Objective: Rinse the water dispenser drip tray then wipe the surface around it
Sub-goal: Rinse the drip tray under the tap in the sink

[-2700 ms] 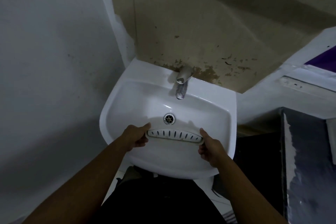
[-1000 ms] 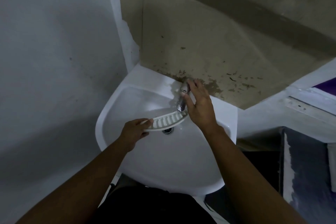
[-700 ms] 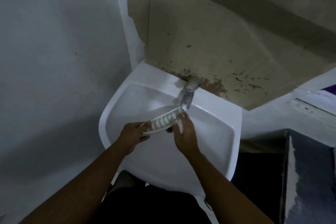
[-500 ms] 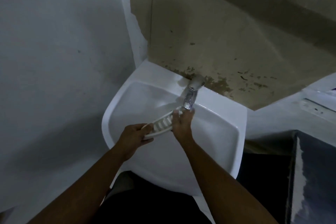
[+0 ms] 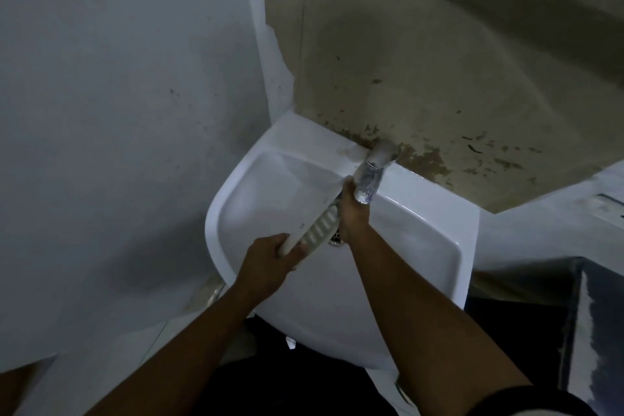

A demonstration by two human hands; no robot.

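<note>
The drip tray [image 5: 316, 230] is over the bowl of the sink [image 5: 467, 246], held above the drain [image 5: 336, 240] and slanting up from the sink's near left toward the tap. It is a long, narrow piece of white plastic with rounded ends, and its top is a row of short raised ribs with slots between them.

My left hand [image 5: 268, 260] has the tray's lower end. The fingers [image 5: 299, 254] curl under it, the thumb presses on top, and the end sits tight in that pinch. My right hand [image 5: 353, 213] is at the tray's upper end, right under the spout, with its back turned up. The thumb lies along the tray's edge. The rest of that hand's fingers are tucked out of sight beneath it, so I cannot tell whether they grip the tray or only rest on it.

The tap [image 5: 371, 172] stands at the back rim of the sink, a stubby chrome post with a rounded cap and a shiny spout leaning over the bowl. The sink is smooth, glossy white ceramic, with a rounded front and a flat ledge at the back.

Behind the sink a matt beige panel [image 5: 405, 54] covers the wall, speckled with dark brown stains that are thickest just behind the tap. Left of the sink runs a dull grey wall [image 5: 111, 84] with faint marks. Right of the sink is a dark surface [image 5: 604, 331] with a ragged pale streak. A dark sleeve [image 5: 540, 400] shows at the end of my right forearm, nearer than the sink's front.
</note>
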